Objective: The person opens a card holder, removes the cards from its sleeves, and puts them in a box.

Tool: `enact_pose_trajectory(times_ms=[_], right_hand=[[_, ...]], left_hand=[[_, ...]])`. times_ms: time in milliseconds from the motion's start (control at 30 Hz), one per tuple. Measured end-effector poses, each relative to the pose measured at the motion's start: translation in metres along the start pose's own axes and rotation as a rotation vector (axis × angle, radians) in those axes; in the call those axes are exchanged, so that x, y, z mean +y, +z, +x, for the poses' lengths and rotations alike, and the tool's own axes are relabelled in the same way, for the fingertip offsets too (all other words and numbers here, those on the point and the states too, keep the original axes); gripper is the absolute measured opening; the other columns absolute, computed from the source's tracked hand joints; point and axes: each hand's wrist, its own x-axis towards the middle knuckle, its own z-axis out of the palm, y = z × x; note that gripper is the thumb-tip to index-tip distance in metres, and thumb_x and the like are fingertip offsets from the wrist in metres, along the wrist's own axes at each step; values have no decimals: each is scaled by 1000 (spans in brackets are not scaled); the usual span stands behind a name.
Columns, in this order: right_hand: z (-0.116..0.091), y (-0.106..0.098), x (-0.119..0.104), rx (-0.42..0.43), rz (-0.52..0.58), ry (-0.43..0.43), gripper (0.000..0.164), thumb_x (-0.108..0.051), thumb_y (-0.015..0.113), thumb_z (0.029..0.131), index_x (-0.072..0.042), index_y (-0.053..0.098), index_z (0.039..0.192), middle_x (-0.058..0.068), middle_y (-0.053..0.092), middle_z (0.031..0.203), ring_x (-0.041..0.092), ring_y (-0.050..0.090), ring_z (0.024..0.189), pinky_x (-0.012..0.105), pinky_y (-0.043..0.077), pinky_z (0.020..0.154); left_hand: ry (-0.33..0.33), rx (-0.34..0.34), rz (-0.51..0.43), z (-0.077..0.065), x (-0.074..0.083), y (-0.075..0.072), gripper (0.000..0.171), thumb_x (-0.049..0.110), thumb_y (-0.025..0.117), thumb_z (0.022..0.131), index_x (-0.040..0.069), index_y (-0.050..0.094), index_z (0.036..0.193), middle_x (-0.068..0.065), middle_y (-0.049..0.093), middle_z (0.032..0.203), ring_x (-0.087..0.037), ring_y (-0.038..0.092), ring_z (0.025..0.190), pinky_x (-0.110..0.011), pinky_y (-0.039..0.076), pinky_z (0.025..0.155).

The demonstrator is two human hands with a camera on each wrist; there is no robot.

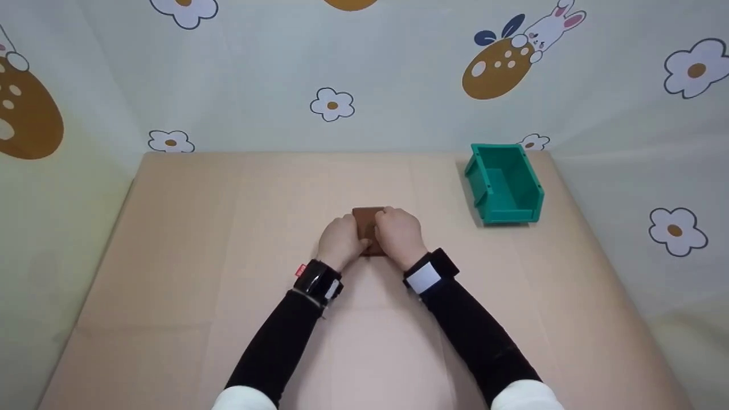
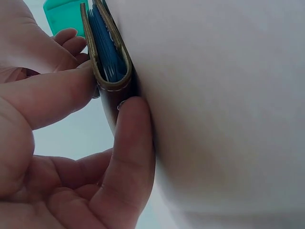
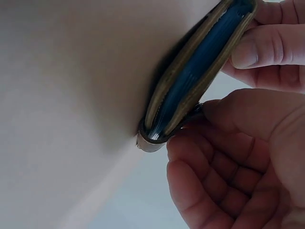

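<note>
A small brown leather card holder (image 1: 367,218) lies on the tabletop between both hands. Its covers are folded together around a stack of blue inner sleeves (image 3: 195,67), seen edge-on in the wrist views. The left hand (image 1: 340,239) grips the spine side, thumb on the upper cover and a finger against the stitched spine (image 2: 114,93). At the opposite side, the right hand (image 1: 401,234) pinches a strap that wraps over the holder's open edge, its other fingers curled. The right palm hides part of the cover in the head view.
An open green plastic bin (image 1: 512,216) stands at the back right of the beige tabletop (image 1: 171,239). A pale curtain (image 1: 398,74) printed with flowers and rabbits rises behind and along both sides.
</note>
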Motion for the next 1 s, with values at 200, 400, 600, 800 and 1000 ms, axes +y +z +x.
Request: enact_pose_trajectory(times_ms=[200, 400, 600, 800, 1000], right_hand=[[2, 0, 4, -1, 58, 4, 11, -6, 68, 85, 0, 66, 76, 13, 64, 76, 31, 63, 67, 43, 53, 58], [4, -1, 9, -36, 116, 2, 15, -7, 68, 86, -1, 63, 72, 13, 62, 74, 32, 62, 67, 45, 51, 60], [5, -2, 14, -48, 172, 16, 18, -9, 70, 85, -2, 61, 71, 11, 60, 71, 31, 61, 64, 45, 50, 59], [5, 0, 17, -80, 188, 45, 18, -12, 70, 88, -4, 64, 73, 10, 61, 72, 30, 62, 66, 43, 51, 61], [5, -3, 17, -105, 201, 67, 15, -13, 70, 89, -4, 67, 77, 11, 63, 76, 30, 63, 70, 43, 52, 64]], left_hand=[[10, 4, 11, 0, 0, 0, 38, 21, 80, 84, -6, 62, 104, -19, 68, 96, -34, 66, 91, -44, 52, 81], [30, 12, 17, -1, 0, 1, 39, 21, 80, 84, -7, 63, 104, -19, 68, 95, -34, 66, 91, -44, 51, 80], [35, 8, 10, -2, 1, -1, 38, 21, 79, 85, -7, 63, 105, -19, 68, 97, -34, 66, 92, -43, 51, 81], [23, -4, 10, -2, 1, 0, 40, 22, 79, 85, -7, 63, 107, -19, 68, 98, -33, 65, 92, -43, 51, 81], [28, -7, 20, -2, 1, -1, 41, 22, 79, 85, -8, 62, 108, -19, 67, 98, -33, 65, 93, -43, 51, 82]])
